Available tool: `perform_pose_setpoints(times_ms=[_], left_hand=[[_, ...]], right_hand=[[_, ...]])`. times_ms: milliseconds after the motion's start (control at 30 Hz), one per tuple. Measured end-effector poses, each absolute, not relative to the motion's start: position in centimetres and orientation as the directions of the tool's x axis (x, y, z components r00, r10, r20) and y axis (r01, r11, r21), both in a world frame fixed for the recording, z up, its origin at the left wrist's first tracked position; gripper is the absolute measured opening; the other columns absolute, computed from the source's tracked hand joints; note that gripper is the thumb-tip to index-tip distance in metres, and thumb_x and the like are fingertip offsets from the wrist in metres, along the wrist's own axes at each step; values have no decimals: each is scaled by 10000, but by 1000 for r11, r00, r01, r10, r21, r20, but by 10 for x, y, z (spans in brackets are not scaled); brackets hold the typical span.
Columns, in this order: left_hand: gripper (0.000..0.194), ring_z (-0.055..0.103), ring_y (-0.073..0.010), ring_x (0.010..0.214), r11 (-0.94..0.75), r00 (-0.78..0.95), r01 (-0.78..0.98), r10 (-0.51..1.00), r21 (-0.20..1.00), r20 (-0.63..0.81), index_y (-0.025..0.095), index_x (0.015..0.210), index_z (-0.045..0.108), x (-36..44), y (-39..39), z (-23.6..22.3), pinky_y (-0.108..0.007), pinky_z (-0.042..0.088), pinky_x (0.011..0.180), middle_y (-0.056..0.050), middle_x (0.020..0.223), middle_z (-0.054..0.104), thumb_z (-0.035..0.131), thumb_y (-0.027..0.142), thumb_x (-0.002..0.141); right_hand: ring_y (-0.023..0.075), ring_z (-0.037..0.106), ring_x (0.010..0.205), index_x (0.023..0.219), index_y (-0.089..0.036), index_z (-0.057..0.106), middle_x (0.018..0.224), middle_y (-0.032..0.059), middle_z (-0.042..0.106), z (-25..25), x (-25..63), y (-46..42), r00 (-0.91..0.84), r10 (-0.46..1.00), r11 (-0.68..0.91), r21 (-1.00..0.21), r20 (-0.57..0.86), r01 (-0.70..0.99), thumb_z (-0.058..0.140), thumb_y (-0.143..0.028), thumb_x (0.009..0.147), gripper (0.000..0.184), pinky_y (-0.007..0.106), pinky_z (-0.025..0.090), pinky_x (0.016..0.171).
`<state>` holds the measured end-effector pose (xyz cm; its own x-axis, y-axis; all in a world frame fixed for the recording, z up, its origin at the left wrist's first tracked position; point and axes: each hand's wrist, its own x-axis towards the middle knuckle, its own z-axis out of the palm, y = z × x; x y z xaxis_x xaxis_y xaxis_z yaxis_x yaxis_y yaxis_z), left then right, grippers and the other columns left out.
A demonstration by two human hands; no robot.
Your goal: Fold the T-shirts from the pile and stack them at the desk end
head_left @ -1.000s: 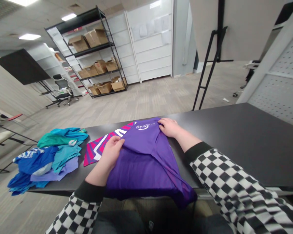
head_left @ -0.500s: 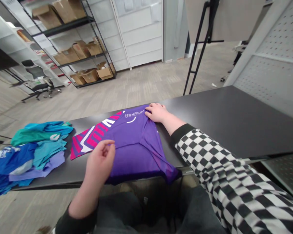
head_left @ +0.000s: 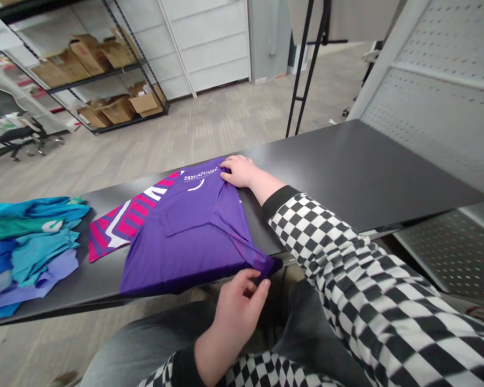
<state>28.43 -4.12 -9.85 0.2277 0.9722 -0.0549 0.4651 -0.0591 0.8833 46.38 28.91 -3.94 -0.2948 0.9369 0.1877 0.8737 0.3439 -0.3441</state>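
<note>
Head view: purple shirt (head_left: pixel 181 242), folded, lies on dark surface (head_left: pixel 347 172) near its front edge, pink/white striped panel (head_left: pixel 121 220) extending toward L. R hand (head_left: pixel 240 171) rests on shirt's top edge beside white print (head_left: pixel 199 177); fingers (head_left: pixel 229 164) lie flat, no grip. L hand (head_left: pixel 236 312) is below shirt's lower corner; fingers (head_left: pixel 260 285) are half-curled just at hem; hold on fabric cannot be confirmed. Blue/teal garment pile (head_left: pixel 32 242) sits L of shirt, just apart.

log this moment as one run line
left hand: by purple t-shirt lower corner | right hand: on its top edge | also: pink striped fabric
</note>
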Motion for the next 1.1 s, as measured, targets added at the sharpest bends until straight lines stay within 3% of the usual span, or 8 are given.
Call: perform_pose_setpoints(times_ms=[200,400,500,667,767,900,1000,1100], left_hand=[[335,611,-146,606,6,199,459,974,888,-110,202,854,766,282,-23,-108,-266,453,634,3,647,667,691,446,1070],[406,564,-149,563,186,182,282,953,941,-243,201,867,723,274,-31,-106,-261,440,571,6,628,625,692,560,1053],[444,603,-160,615,168,203,410,941,896,-269,201,891,737,281,-24,-104,-265,430,593,-15,682,686,708,615,1048],[541,584,-165,592,62,234,599,940,798,-249,213,696,667,281,-9,-106,-294,372,594,-33,648,684,665,618,1055],[498,614,-178,601,137,299,480,903,867,-309,206,776,739,271,-12,-112,-295,411,612,-39,651,692,591,575,1077],[454,529,-154,529,317,308,387,841,866,-446,226,690,616,255,-24,-123,-293,394,582,-23,591,635,543,498,1046],[377,581,-168,601,221,246,456,900,862,-360,208,778,690,246,-32,-126,-297,433,635,-16,649,652,571,447,1045],[366,650,-201,700,87,161,510,967,855,-195,182,1068,810,243,-36,-122,-315,492,710,-21,737,698,639,506,1052]], right_hand=[[409,585,1486,1496,-273,779,1604,130,676,-41,463,293,-302,934,351,-339,188,873,613,-479,1094,481,631,458,1265],[412,596,1472,1466,-274,796,1591,128,689,-39,462,292,-295,937,344,-351,186,871,633,-484,1083,466,632,466,1252],[417,591,1477,1482,-262,789,1598,134,684,-38,462,291,-288,940,336,-353,184,873,635,-479,1079,483,631,457,1257],[409,594,1474,1502,-259,777,1599,133,682,-38,463,290,-299,936,346,-350,183,870,617,-475,1085,496,612,457,1261],[410,589,1481,1494,-275,781,1612,127,674,-38,462,290,-300,937,346,-350,180,871,617,-479,1085,486,616,457,1261],[411,592,1473,1493,-284,782,1605,123,678,-37,462,291,-296,938,342,-350,181,872,624,-484,1080,485,620,454,1262],[419,593,1472,1490,-280,782,1597,123,684,-37,462,291,-293,940,338,-351,176,873,622,-484,1081,484,628,460,1256],[419,593,1473,1494,-271,778,1601,126,681,-37,462,290,-297,939,341,-351,175,872,618,-480,1085,486,624,465,1251]])
